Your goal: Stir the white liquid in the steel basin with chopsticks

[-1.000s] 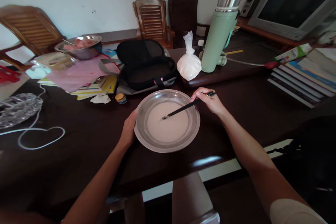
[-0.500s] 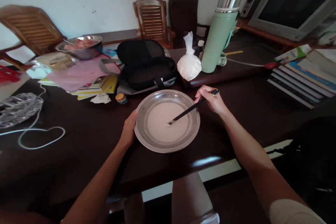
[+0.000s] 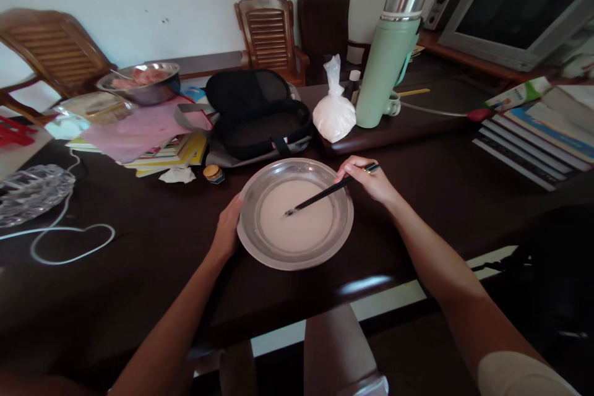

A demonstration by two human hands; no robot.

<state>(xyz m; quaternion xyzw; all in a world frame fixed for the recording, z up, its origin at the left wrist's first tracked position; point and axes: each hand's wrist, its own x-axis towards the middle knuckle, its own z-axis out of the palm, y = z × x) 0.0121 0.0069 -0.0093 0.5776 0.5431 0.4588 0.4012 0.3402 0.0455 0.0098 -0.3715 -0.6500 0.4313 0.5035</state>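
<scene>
A wide steel bowl (image 3: 342, 229) stands on the dark table, with a pale, milky liquid (image 3: 297, 232) in its middle. My left hand (image 3: 227, 229) grips the bowl's left rim; its fingertips are partly hidden by the bowl's side. Above the right rim, my right hand (image 3: 364, 178) is closed around black chopsticks (image 3: 327, 190). Their tips dip into the liquid left of its centre. Behind the bowl sits a knotted clear bag of white powder (image 3: 334, 117), beside a tall green thermos (image 3: 387, 68).
Behind the bowl lie an open black case (image 3: 260, 124) and a small jar (image 3: 214, 174). At back left, a steel basin of raw meat (image 3: 153, 90) rests near papers. A glass dish (image 3: 34, 195) and white cable (image 3: 74, 229) are left; stacked books (image 3: 533, 142) are right.
My right hand has shifted slightly left, and the chopstick tips have moved left through the liquid. The left hand and bowl stay in place.
</scene>
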